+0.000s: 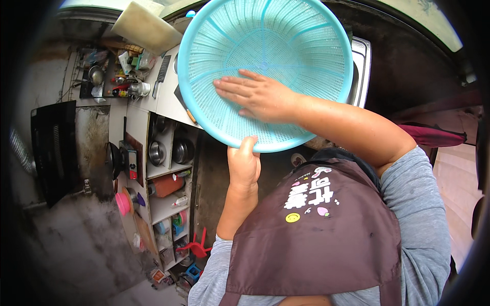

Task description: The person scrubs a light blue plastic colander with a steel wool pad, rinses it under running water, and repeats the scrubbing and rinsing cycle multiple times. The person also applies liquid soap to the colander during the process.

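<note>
A large light-blue plastic mesh colander (264, 46) is tilted so its inside faces me. My left hand (245, 162) grips its near rim, with the thumb over the edge and the fingers hidden behind. Inside the bowl, my right hand (264, 93) is stretched out palm down over the mesh wall, holding nothing; whether the palm touches the mesh is hard to tell. No food or other item shows in the colander. Behind its right side, part of a stainless steel sink (361, 69) is visible.
On the white counter left of the colander lie a cleaver (162, 74) and a wooden-handled knife (191, 116), partly covered. A cutting board (147, 28) stands behind. Shelves with metal pots (183, 150), a gas stove (132, 160) and a red stool (198, 248) are on the left.
</note>
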`<move>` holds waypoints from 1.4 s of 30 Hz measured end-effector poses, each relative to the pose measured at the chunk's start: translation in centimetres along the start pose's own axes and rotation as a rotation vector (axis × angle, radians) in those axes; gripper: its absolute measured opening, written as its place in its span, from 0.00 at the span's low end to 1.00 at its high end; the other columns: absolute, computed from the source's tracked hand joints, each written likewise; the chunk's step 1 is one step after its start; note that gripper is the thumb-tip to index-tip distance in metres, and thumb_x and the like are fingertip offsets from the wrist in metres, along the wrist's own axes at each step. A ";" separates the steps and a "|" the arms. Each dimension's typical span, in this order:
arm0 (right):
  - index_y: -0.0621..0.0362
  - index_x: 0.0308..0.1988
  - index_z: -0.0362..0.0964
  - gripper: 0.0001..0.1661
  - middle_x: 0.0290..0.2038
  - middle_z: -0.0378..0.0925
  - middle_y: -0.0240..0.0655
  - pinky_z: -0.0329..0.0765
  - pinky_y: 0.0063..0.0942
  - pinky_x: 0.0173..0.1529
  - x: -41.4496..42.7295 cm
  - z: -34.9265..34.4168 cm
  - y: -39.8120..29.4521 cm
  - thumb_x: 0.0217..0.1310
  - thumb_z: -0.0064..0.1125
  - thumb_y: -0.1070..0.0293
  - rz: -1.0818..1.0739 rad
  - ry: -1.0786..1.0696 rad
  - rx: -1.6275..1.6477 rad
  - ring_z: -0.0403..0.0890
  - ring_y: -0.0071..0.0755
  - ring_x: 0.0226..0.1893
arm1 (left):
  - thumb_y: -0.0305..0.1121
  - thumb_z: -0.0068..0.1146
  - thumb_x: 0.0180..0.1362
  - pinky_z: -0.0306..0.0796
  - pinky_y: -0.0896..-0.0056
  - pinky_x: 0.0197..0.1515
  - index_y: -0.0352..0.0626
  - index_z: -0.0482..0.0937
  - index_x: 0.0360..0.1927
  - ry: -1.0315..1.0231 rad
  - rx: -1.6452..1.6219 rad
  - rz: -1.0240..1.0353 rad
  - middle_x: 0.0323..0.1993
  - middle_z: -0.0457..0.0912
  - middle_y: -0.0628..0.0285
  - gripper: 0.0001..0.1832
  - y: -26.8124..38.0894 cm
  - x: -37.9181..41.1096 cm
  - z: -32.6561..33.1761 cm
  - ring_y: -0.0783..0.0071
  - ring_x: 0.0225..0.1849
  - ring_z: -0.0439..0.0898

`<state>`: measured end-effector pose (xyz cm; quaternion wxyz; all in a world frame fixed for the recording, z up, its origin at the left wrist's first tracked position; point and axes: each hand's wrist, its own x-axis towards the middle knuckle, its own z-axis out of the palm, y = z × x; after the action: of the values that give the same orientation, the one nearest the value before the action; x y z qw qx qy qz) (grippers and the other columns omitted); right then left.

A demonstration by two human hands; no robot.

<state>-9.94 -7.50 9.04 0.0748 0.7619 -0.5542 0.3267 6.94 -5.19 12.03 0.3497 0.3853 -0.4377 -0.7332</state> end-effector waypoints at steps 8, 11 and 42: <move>0.62 0.59 0.62 0.29 0.63 0.61 0.41 0.67 0.39 0.60 -1.9 -5.5 -3.8 0.58 0.54 0.66 0.063 -0.300 0.427 0.68 0.42 0.59 | 0.19 0.42 0.49 0.60 0.57 0.63 0.30 0.57 0.62 -0.026 -0.128 0.078 0.59 0.64 0.52 0.32 3.2 -0.8 -0.8 0.60 0.62 0.64; 0.64 0.58 0.62 0.29 0.61 0.64 0.44 0.70 0.37 0.56 -2.0 -7.6 -4.5 0.58 0.54 0.68 0.038 -0.311 0.492 0.71 0.47 0.55 | 0.20 0.42 0.49 0.60 0.55 0.63 0.30 0.59 0.61 -0.048 -0.142 0.129 0.58 0.66 0.51 0.31 4.0 -1.4 -0.3 0.57 0.60 0.65; 0.60 0.64 0.55 0.35 0.65 0.56 0.44 0.59 0.37 0.65 -1.7 -2.0 -5.2 0.61 0.50 0.57 0.073 -0.093 0.592 0.60 0.45 0.64 | 0.57 0.30 0.67 0.65 0.67 0.60 0.44 0.55 0.65 -0.065 -0.058 0.081 0.61 0.64 0.59 0.32 1.3 1.1 0.5 0.67 0.62 0.65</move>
<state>-6.44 -3.26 10.95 -0.1878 0.7443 -0.4649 0.4411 6.17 -6.46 13.10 0.3759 0.3329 -0.4425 -0.7430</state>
